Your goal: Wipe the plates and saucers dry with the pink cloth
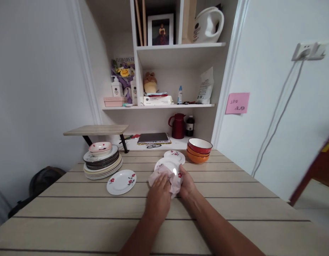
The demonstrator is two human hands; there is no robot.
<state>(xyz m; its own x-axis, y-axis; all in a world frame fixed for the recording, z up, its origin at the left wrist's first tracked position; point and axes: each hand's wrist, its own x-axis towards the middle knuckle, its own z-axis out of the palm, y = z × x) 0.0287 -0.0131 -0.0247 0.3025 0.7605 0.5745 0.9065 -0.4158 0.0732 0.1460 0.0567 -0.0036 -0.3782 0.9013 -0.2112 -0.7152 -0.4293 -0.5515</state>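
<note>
A small white plate [168, 165] with red flowers lies on the wooden table [233, 209], partly under a pale pink cloth [175, 181]. My left hand [158, 193] lies on the cloth, fingers stretched forward and pressing it onto the plate. My right hand [187, 185] grips the plate's right rim, thumb over the edge. A second flowered plate [174, 155] lies just behind it, and a third flowered plate [121, 181] rests to the left.
A stack of plates [103, 166] topped by a pink bowl [100, 147] stands at the left. Stacked red and orange bowls [199, 150] sit at the back right. Shelves with bottles, a red jug [177, 126] and a small wooden stand [96, 130] lie behind.
</note>
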